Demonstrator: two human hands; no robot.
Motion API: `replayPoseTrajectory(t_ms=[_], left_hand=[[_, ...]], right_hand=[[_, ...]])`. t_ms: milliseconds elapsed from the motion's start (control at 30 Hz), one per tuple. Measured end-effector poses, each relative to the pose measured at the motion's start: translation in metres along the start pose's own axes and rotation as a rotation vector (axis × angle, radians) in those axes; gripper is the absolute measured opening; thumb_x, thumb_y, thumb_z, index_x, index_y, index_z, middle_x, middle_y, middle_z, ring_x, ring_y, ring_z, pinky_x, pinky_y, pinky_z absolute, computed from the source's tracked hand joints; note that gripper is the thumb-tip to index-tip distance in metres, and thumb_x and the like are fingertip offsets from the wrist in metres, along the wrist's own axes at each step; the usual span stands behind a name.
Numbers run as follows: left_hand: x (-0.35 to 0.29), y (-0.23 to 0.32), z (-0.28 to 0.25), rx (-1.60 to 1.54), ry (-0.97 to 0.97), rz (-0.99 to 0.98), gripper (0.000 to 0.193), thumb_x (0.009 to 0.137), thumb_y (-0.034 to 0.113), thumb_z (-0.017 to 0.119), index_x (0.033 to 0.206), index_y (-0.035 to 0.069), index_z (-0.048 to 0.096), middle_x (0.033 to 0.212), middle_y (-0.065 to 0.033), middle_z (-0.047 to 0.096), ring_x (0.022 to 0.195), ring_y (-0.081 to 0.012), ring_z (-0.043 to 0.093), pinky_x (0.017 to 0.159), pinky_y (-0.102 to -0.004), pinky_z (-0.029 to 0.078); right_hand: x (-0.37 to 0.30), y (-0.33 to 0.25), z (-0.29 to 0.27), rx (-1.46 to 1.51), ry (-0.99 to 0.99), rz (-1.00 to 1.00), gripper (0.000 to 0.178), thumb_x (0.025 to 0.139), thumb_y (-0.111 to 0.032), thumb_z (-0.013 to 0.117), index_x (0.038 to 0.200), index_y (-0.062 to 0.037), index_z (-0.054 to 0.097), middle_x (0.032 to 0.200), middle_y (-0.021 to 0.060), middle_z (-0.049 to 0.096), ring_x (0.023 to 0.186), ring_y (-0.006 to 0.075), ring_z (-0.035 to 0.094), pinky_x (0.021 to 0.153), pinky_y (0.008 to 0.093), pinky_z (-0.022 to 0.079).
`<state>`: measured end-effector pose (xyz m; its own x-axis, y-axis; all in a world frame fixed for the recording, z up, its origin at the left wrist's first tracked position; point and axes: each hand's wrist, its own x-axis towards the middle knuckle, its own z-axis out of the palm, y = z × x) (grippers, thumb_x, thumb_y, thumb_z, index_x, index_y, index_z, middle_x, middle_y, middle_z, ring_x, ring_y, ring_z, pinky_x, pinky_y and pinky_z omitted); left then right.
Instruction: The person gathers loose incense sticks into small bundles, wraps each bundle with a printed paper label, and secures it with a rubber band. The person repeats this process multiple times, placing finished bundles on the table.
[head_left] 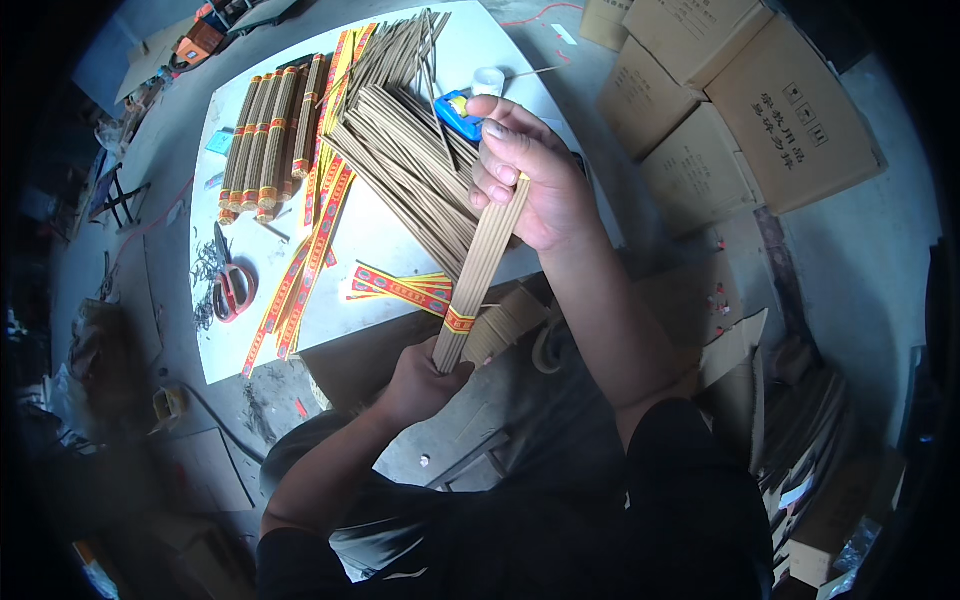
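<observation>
- Bundle of thin tan sticks (485,265), bound near its lower end by a red-and-yellow paper band (459,320), held slanting between both hands above the near edge of the white table (390,235).
- Right hand (525,175) at the upper end: fingers curled and clamped round the sticks, thumb laid flat along the top, stick tips hidden under the fingers.
- Left hand (420,380) at the lower end: fingers closed about the butt of the bundle just below the band, grip tight on the sticks.
- Just beside the left fingers, to the right: another short tan bundle (505,325), partly hidden behind the held one.
- Just left of the band: loose red-and-yellow paper strips (400,287) lying on the table edge.
- Beyond the right fingers, further up the table: large fanned heap of loose sticks (405,150), layers crossing at angles.
- Touching distance past the right thumb: small blue object (458,112), and a small white cup (488,80) behind it.
- Far left of both hands: row of finished banded bundles (260,140) lying side by side.
- Long red-and-yellow strips (315,250) running diagonally between that row and the heap.
- Red-handled scissors (232,285) near the table's left edge, well apart from either hand.
- To the right of the right hand, off the table: stacked brown cardboard boxes (740,100) on the grey floor.
</observation>
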<state>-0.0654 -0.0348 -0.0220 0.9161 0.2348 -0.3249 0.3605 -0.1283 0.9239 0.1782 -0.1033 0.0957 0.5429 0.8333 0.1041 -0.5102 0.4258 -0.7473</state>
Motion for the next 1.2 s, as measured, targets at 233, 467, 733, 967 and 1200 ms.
replayPoseTrajectory(t_ms=[233,467,733,967,1200], left_hand=[[-0.002,-0.003,0.009,0.091,0.133,-0.033,0.025,0.093,0.012,0.073,0.112,-0.003,0.066,0.082,-0.0092,0.069,0.073,-0.0102,0.062,0.069,-0.0318,0.053],[-0.005,0.007,-0.004,-0.036,-0.106,-0.079,0.021,0.094,0.010,0.073,0.111,0.000,0.066,0.086,-0.0041,0.069,0.080,-0.0078,0.061,0.074,-0.0294,0.052],[-0.008,0.016,-0.009,-0.053,-0.114,-0.118,0.023,0.094,0.009,0.072,0.115,0.000,0.066,0.087,-0.0035,0.068,0.081,-0.0073,0.060,0.074,-0.0289,0.052],[-0.008,0.019,-0.010,-0.003,-0.143,-0.062,0.021,0.094,0.009,0.073,0.112,0.001,0.067,0.084,-0.0033,0.067,0.078,-0.0076,0.059,0.073,-0.0295,0.052],[-0.007,0.004,-0.018,-0.114,-0.342,-0.065,0.019,0.092,0.008,0.077,0.092,0.004,0.059,0.073,-0.0003,0.059,0.067,-0.0078,0.056,0.063,-0.0287,0.048]], right_hand=[[0.000,0.005,0.010,-0.120,0.171,0.022,0.020,0.099,-0.016,0.067,0.118,-0.0090,0.062,0.070,-0.0042,0.051,0.059,0.0090,0.050,0.063,0.0314,0.047],[0.003,0.007,-0.014,0.099,-0.228,-0.001,0.048,0.106,-0.045,0.056,0.137,-0.0076,0.056,0.071,0.0005,0.052,0.065,0.0131,0.053,0.070,0.0371,0.050],[-0.004,0.016,0.007,0.069,-0.186,-0.183,0.060,0.106,-0.049,0.054,0.144,-0.0041,0.048,0.079,0.0092,0.063,0.069,0.0185,0.059,0.071,0.0372,0.052],[-0.013,0.004,0.011,-0.116,-0.252,-0.190,0.060,0.104,-0.036,0.061,0.152,-0.0042,0.042,0.080,0.0037,0.058,0.065,0.0132,0.057,0.066,0.0306,0.051],[-0.010,0.007,0.011,0.333,-0.341,-0.070,0.086,0.101,-0.078,0.021,0.142,-0.0080,0.051,0.079,0.0095,0.061,0.062,0.0215,0.059,0.063,0.0386,0.049]])
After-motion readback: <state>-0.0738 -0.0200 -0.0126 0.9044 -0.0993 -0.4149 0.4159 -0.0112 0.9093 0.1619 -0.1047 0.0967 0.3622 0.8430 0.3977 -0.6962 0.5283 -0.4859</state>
